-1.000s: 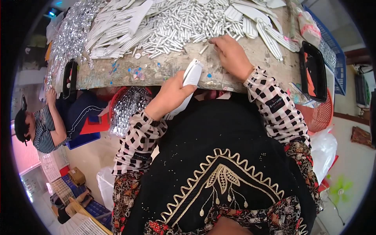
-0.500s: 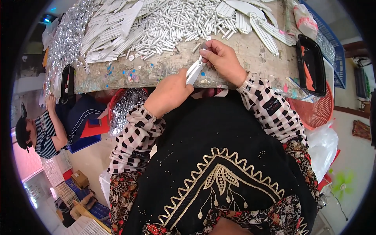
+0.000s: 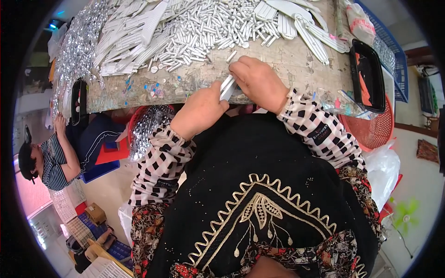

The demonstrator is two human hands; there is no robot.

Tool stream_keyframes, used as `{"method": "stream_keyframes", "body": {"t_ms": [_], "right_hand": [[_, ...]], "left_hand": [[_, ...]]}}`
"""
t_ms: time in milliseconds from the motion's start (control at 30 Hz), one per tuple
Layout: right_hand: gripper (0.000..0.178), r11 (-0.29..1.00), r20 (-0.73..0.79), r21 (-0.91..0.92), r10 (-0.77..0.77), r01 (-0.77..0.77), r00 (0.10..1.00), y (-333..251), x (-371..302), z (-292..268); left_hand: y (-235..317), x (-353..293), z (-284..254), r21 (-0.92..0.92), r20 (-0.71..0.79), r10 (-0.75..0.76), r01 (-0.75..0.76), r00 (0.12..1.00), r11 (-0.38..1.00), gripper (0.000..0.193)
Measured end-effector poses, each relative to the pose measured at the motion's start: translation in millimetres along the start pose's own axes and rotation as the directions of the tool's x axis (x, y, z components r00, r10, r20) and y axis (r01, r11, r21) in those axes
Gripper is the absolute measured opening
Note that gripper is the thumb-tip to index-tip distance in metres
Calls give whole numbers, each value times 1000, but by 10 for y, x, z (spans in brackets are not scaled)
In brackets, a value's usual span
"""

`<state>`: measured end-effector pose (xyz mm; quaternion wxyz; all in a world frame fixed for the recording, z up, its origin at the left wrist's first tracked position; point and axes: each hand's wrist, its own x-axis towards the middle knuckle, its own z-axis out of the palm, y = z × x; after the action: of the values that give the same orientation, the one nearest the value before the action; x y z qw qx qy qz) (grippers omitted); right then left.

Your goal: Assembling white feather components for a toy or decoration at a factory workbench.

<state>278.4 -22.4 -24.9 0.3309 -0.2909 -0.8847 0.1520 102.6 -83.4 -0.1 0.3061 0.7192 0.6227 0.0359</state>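
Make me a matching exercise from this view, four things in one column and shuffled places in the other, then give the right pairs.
Things:
1. flat white plastic piece
2. long, shiny silver tinsel heap
3. orange strip
4. green-bladed fan

Places:
A. inside a black rectangular plastic tray
B. lower right of the picture
C. in the left hand
D. left end of the worn, grey-brown table

Pairs: 1-C; 2-D; 3-A; 4-B
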Motion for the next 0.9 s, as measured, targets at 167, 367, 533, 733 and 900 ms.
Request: {"method": "stream_keyframes", "body": {"t_ms": [167,367,533,733,900], "right_hand": [[9,1000,-77,-13,-8,7,997,-17,-126,-28],[21,836,411,254,363,-487,837,94,238,-408],[45,839,295,224,427,-496,855,203,729,3],[42,920,366,29,353,-390,861,200,821,391],[43,926,392,-69,368,-372,843,108,892,294]], "left_hand": [[53,-24,1,50,-16,39,-38,999,998,28],[51,15,51,74,-2,55,-55,998,996,32],[41,13,43,76,-23,53,-52,998,996,29],[-21,51,-64,80,-20,57,-55,998,995,30],[-6,66,-135,90,3,58,-58,998,994,30]]}}
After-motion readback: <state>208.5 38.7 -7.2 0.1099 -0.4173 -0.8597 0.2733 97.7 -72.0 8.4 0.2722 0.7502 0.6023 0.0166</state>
